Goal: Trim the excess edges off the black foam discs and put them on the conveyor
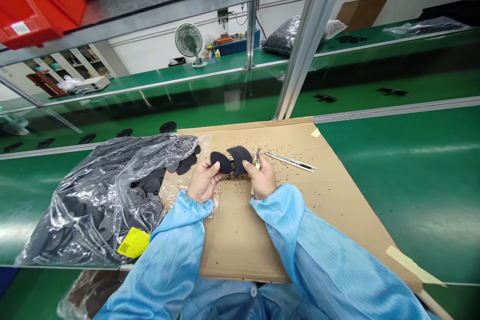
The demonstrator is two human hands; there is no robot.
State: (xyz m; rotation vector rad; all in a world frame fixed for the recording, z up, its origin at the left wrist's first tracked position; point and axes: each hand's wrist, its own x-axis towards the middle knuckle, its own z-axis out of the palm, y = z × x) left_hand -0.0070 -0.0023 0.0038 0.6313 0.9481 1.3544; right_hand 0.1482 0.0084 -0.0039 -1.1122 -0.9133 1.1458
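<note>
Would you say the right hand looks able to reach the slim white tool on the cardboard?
Probably yes: the slim white tool lies near the right hand with nothing visibly blocking the way, though that hand may first need to release the curved black piece.

The green bench carries a cardboard sheet — and, at left, a clear plastic bag.

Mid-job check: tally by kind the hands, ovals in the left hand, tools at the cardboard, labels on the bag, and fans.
Hands: 2 (left hand, right hand)
Ovals: 1 (oval)
Tools: 2 (held tool, white tool on the cardboard)
Labels: 1 (yellow label on the bag)
Fans: 1 (fan)
Total: 7
</note>
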